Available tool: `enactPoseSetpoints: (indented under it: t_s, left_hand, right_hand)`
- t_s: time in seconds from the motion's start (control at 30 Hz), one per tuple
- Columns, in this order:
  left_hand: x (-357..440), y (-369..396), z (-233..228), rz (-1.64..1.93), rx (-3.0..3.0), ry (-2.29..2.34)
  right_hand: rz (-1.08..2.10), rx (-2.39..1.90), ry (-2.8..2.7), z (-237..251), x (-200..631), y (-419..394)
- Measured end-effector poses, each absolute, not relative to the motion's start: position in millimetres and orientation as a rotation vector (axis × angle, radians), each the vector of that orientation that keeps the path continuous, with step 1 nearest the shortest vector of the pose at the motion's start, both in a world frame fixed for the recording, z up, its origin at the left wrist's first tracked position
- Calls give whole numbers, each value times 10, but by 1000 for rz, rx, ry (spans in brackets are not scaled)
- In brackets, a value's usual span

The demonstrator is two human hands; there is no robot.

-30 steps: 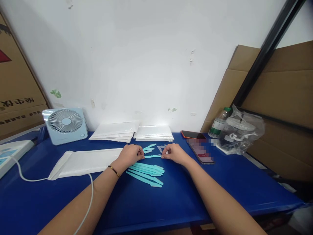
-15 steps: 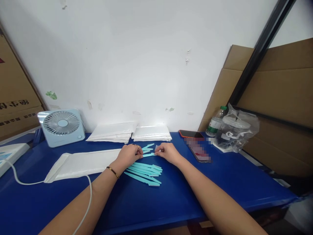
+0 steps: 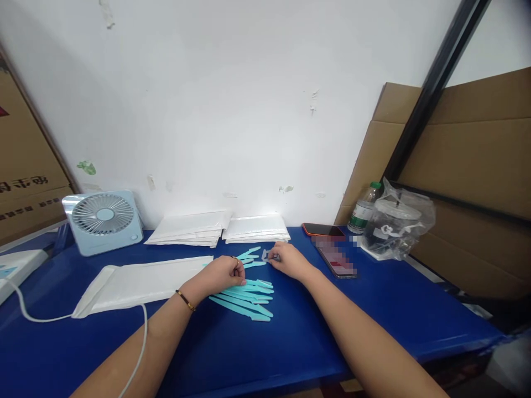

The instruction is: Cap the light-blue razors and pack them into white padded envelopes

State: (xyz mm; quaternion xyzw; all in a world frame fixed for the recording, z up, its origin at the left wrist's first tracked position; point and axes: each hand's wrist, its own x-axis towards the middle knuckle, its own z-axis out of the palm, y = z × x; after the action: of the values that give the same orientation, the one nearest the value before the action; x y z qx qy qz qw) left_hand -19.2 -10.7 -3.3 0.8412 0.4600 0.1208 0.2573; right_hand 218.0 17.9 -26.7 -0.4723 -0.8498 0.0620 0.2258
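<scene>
Under left hand (image 3: 222,272): teal sticks (image 3: 244,298); long axes left-right

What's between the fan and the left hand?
In the head view, a long white padded mailer lies on the blue table between the fan and the left hand.

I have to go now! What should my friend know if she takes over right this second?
Left hand: curled, resting at the pile of turquoise sticks on the blue table; whether it grips one is hidden.
Right hand: pinching a small clear cap at its fingertips.
A few loose sticks lie between the hands.
Long white padded envelope lies flat to the left; two envelope stacks sit by the wall.
Done: sticks gathered in one pile. Left: nothing in the envelope that shows; the loose sticks are apart from the pile.
</scene>
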Motion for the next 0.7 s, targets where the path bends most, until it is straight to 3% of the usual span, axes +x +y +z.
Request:
enactPoseSetpoints:
  t_s: [0.13,0.4,0.7]
  left_hand:
    - [-250,-32,-70,472,2202,1328]
    - [-336,75,-86,586,2195,1470]
    - [-308,73,-97,600,2184,1426]
  right_hand:
    - [60,-1338,-2323,-254,2180,167]
    - [704,-1136,-2105,-105,2367,104]
    - [674,-1103,-2188,-93,2206,47]
